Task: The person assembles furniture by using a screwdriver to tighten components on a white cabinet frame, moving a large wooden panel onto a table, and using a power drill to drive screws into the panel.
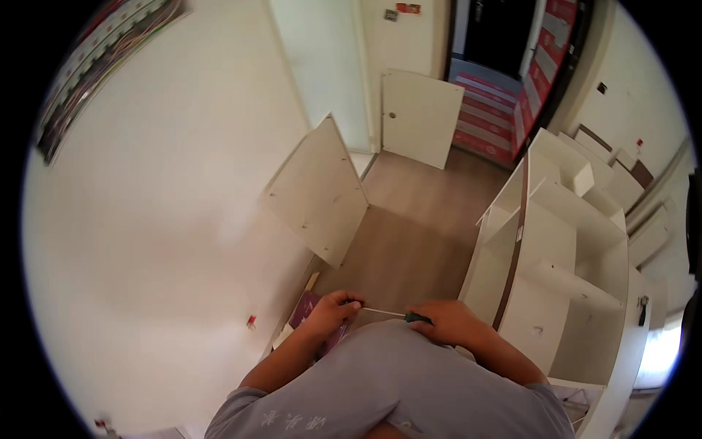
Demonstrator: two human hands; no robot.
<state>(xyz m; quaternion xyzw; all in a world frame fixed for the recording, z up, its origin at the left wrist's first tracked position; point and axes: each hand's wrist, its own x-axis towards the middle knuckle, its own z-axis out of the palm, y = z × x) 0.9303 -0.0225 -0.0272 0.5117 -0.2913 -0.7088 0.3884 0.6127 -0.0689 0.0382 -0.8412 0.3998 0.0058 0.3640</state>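
Note:
My right hand [447,322] is closed around the dark green handle of a screwdriver [398,315], low in the middle of the view. Its thin metal shaft points left to my left hand [333,311], whose fingers pinch the tip. Both hands are just above my grey-clad chest, over the wooden floor [409,241]. What the left fingers hold at the tip, besides the shaft, is too small to tell.
A white panel [318,190] leans on the left wall. Another white door panel [420,117] stands by the far wall. A white shelf cabinet [563,256] with open compartments lies at my right. A purple packet [303,311] and scraps lie by the wall below my left hand.

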